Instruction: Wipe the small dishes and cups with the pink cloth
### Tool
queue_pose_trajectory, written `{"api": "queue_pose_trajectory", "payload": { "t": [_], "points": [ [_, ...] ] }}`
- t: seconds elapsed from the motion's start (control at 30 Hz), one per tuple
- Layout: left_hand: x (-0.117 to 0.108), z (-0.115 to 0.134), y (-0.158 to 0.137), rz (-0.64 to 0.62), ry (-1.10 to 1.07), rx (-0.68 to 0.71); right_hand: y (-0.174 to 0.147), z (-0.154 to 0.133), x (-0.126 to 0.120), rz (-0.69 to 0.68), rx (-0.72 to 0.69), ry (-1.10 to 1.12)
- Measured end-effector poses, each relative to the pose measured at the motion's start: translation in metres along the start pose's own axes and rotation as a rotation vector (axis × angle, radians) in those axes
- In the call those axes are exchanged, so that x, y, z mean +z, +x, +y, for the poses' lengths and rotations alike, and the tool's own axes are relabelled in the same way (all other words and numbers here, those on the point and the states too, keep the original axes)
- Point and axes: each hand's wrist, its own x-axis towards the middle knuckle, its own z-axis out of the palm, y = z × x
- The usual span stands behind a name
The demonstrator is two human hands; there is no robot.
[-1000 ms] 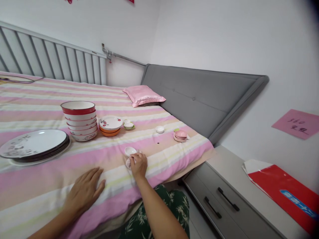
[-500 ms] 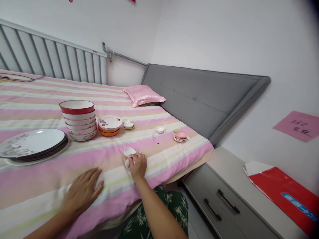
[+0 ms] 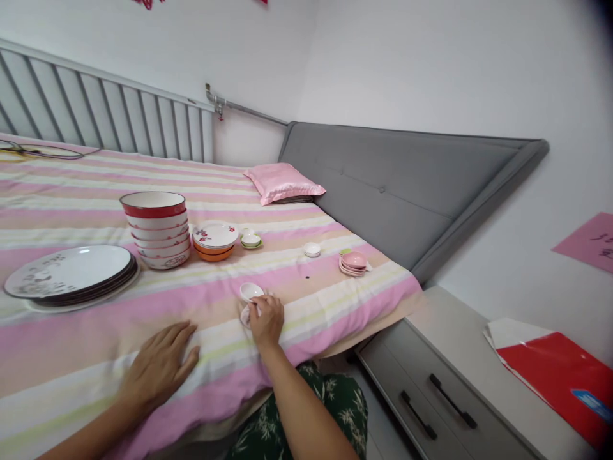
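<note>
My left hand (image 3: 160, 361) lies flat on the striped bedsheet (image 3: 211, 377), fingers stretched out, holding nothing. Close to the bed's front edge, my right hand (image 3: 266, 317) has its fingers closed on a pale, crumpled cloth (image 3: 246, 316), much of it covered by the hand. A small white bowl (image 3: 251, 292) sits upright just beyond the fingertips; whether they touch it I cannot tell. Farther back are a small white dish stack (image 3: 312, 250), pink dishes (image 3: 354, 260) and small white-and-green dishes (image 3: 251, 240).
On the left stand a pile of large plates (image 3: 71, 271), a tall stack of red-rimmed bowls (image 3: 158, 233) and flowered plates on orange bowls (image 3: 215, 237). A pink pillow (image 3: 285, 182) lies by the grey headboard (image 3: 407, 185). Right of the bed is a drawer cabinet (image 3: 445, 332) bearing a red bag (image 3: 550, 367).
The view has turned slightly left, so the things on the bed appear a little farther right. Both hands keep nearly the same pose and place.
</note>
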Motion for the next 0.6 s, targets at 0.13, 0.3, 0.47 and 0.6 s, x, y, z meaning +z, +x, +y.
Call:
{"api": "queue_pose_trajectory", "payload": {
  "t": [0.13, 0.3, 0.47, 0.6],
  "points": [
    [-0.0005, 0.0005, -0.0004, -0.003, 0.008, -0.003, -0.0003, 0.0008, -0.0011, -0.010, 0.005, 0.016],
    [0.0018, -0.0011, -0.0014, -0.002, 0.048, 0.016, 0.0002, 0.0010, -0.0025, -0.018, 0.009, 0.030],
    [0.0042, -0.0021, -0.0007, 0.022, 0.037, 0.019, 0.0013, -0.0002, -0.0035, -0.023, 0.016, 0.039],
    [0.0063, -0.0032, -0.0003, 0.028, 0.024, 0.010, 0.0023, 0.0001, -0.0035, -0.033, 0.018, 0.051]
  ]
}}
